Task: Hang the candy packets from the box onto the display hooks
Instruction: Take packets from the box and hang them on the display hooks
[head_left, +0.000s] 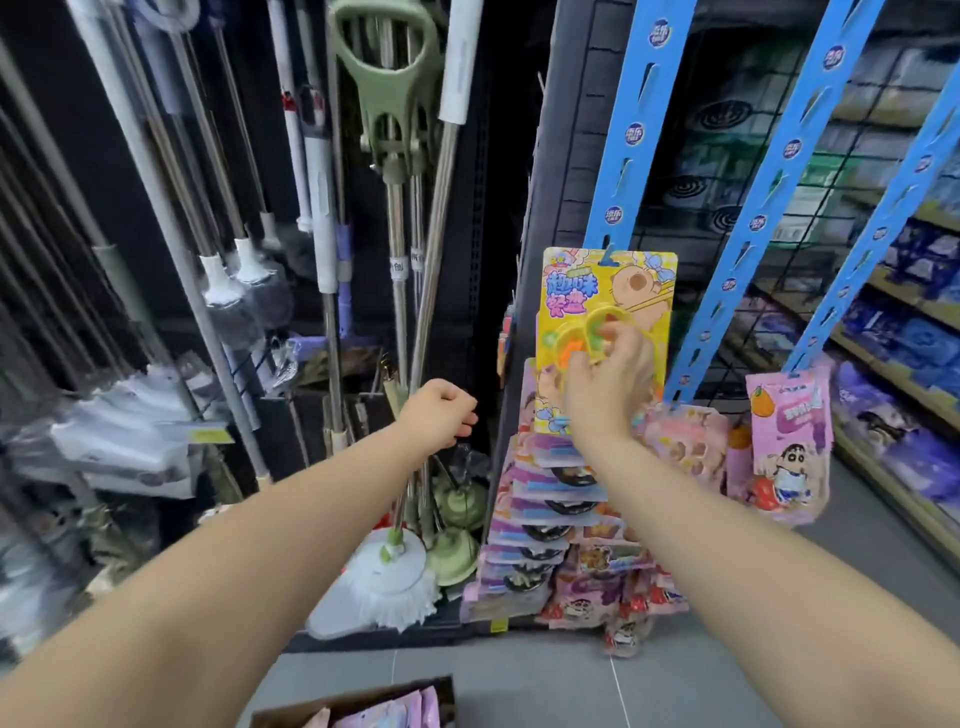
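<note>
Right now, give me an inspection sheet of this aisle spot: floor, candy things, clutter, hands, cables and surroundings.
Surface: grey tiled floor.
Job's things: yellow packet with its top at a hook of the blue strip, seating unclear; pink packet hangs from another strip; lower packets hang in rows beneath; box at the bottom edge holds more pink packs.
Clutter: nothing seen.
Hands: right hand grips the yellow packet; left hand is curled, holding nothing.
Cables: nothing seen.
Surroundings: mops and poles on the left; stocked shelves on the right.
</note>
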